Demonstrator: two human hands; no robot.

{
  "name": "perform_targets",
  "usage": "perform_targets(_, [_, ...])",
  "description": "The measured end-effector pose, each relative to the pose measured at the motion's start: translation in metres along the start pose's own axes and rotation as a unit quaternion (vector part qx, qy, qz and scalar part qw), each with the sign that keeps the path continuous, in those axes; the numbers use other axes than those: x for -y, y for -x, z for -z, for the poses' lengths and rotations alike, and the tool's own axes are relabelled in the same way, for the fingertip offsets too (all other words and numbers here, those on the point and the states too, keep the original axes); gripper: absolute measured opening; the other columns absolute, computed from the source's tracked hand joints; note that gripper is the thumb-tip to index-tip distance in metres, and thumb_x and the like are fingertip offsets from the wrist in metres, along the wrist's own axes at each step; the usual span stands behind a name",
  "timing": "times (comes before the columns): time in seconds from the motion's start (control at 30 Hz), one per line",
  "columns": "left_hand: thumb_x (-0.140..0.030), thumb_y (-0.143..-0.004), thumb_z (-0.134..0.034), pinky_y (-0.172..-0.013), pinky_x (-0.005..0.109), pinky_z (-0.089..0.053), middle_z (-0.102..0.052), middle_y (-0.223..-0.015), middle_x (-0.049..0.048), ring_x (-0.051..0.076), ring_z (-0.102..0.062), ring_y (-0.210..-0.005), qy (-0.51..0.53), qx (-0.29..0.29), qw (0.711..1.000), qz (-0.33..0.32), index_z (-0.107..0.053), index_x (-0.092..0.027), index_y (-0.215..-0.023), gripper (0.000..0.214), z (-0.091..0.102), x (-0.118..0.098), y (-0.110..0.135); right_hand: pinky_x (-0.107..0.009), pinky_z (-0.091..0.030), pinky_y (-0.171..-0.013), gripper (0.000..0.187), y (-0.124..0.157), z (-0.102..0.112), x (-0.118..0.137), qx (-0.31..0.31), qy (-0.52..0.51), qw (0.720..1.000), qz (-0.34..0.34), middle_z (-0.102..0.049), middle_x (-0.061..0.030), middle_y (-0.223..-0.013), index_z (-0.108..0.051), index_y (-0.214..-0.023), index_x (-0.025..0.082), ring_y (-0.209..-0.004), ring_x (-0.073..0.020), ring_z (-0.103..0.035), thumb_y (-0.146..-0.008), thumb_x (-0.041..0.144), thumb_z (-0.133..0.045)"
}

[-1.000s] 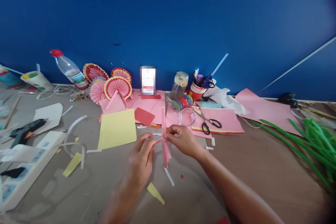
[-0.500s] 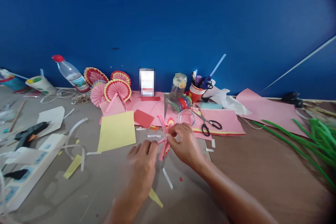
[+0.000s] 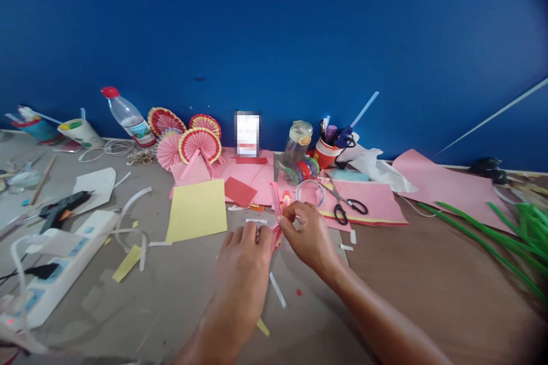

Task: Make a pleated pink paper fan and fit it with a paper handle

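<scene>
Between my hands is a pleated pink paper fan (image 3: 276,195) with red and yellow edging, seen nearly edge-on and partly covered by my fingers. My right hand (image 3: 306,234) pinches its middle between thumb and forefinger. My left hand (image 3: 246,256) is closed on the fan's left side, its fingertips hidden behind the knuckles. A narrow white paper strip (image 3: 277,291) lies on the table below the fan. Finished paper fans (image 3: 200,146), pink with red and yellow rims, stand in a cluster at the back left.
Black-handled scissors (image 3: 346,209) lie on pink paper right of my hands. Yellow paper (image 3: 197,211) and red paper (image 3: 240,191) lie ahead. A power strip (image 3: 64,268) and glue gun (image 3: 64,208) are left; green stems (image 3: 514,245) are right. A clear jar (image 3: 298,145) stands behind.
My left hand has moved slightly up and right, closer to my right hand, and covers more of the fan. The whole view has shifted, so the table's things appear further right.
</scene>
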State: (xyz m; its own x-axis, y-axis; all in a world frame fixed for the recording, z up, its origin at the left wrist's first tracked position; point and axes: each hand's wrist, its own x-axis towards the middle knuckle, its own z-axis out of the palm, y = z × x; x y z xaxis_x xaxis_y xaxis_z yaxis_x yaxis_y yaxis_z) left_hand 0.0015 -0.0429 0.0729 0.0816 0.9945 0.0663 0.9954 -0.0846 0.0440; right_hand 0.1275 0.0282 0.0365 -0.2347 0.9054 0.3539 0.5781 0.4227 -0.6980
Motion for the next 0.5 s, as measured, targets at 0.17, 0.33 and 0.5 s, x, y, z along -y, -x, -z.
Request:
perform_targets(0.17, [-0.008, -0.083, -0.046, -0.069, 0.036, -0.046, -0.062, -0.085, 0.0079, 0.023, -0.061, -0.078, -0.010, 0.046, 0.999, -0.010, -0.062, -0.018, -0.089, 0.020, 0.0065, -0.0031, -0.0030, -0.029, -0.036, -0.069, 0.013, -0.0003, -0.0017, -0.0010, -0.003, 0.011, 1.000, -0.009, -0.059, 0.0003, -0.061, -0.049, -0.061, 0.020, -0.061, -0.0150, -0.052, -0.072, 0.014, -0.051])
perform_targets(0.33, [-0.005, -0.081, -0.043, -0.062, 0.032, -0.046, -0.063, -0.079, 0.0071, 0.022, -0.064, -0.070, -0.026, 0.075, 0.997, -0.004, -0.060, -0.016, -0.099, 0.027, 0.0091, -0.0048, -0.0016, -0.029, -0.036, -0.069, 0.013, -0.0004, -0.0018, -0.0013, 0.000, 0.014, 1.000, -0.010, -0.059, 0.0004, -0.061, -0.049, -0.060, 0.019, -0.061, -0.0147, -0.052, -0.072, 0.013, -0.050])
perform_targets(0.5, [-0.006, -0.082, -0.042, -0.052, 0.028, -0.040, -0.062, -0.076, 0.0046, 0.020, -0.062, -0.060, -0.022, 0.054, 0.998, -0.018, -0.059, -0.020, -0.095, 0.026, 0.0097, -0.0020, 0.0006, -0.029, -0.036, -0.069, 0.013, -0.0004, -0.0010, 0.0001, 0.002, 0.023, 1.000, -0.011, -0.059, 0.0000, -0.061, -0.049, -0.060, 0.020, -0.061, -0.0151, -0.052, -0.071, 0.013, -0.050])
